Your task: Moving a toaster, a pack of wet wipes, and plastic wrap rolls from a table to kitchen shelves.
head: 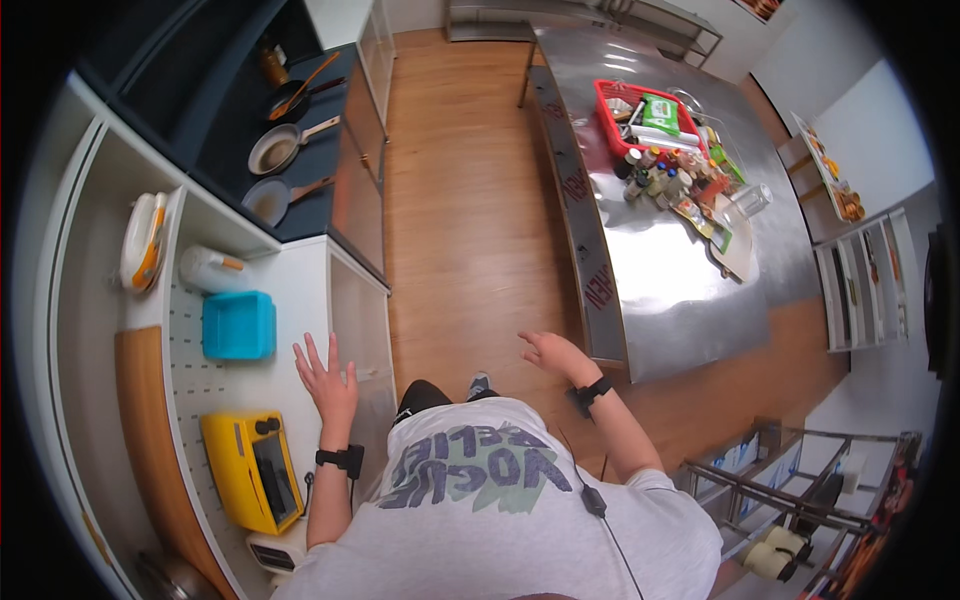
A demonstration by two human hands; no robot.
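My left hand (328, 382) is raised with its fingers spread and holds nothing. It hovers by the edge of the white counter (296, 285), between a turquoise plastic container (238, 325) and a yellow toaster oven (251, 471). Over the wooden floor, my right hand (553, 352) is empty, its fingers apart and slightly bent, near the corner of a stainless steel table (664, 345). On that table stand a red plastic basket (611, 135) with a green packet (661, 114) in it, several seasoning bottles (656, 180), a clear glass jar (752, 199) and a cutting board (739, 251).
Frying pans (275, 150) sit on the dark counter (311, 206) at the upper left. The wooden floor (465, 187) runs between the counters and the steel table. A metal rack (772, 495) stands at lower right, a white shelf (862, 285) at far right.
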